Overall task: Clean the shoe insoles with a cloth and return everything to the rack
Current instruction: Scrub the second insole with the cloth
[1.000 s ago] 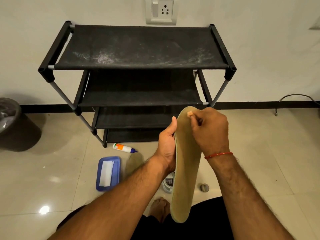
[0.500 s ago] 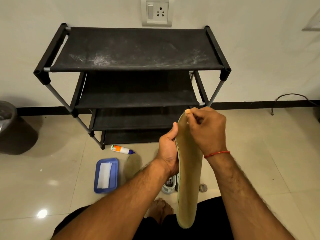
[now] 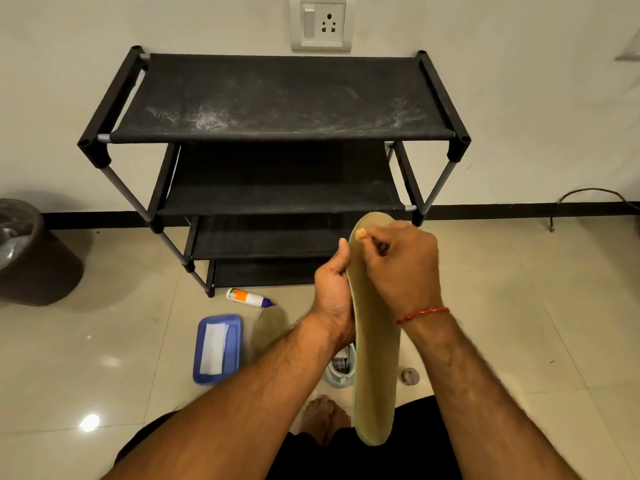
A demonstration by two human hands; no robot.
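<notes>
Insole upright before rack, gripped along edge by left hand, pinched near top by curled fingers of right hand. Blue tray on floor, containing white cloth.

**Matt cloth, glossy tile**

The rack has matt black cloth shelves, the top one streaked with pale dust, on grey metal tubes with black plastic joints. The insole is matt olive-tan with a felt-like face. The floor is glossy beige tile that throws back lamp glare. The tray is smooth blue plastic. The white sheet in it looks matt, whether paper or cloth is unclear.
</notes>
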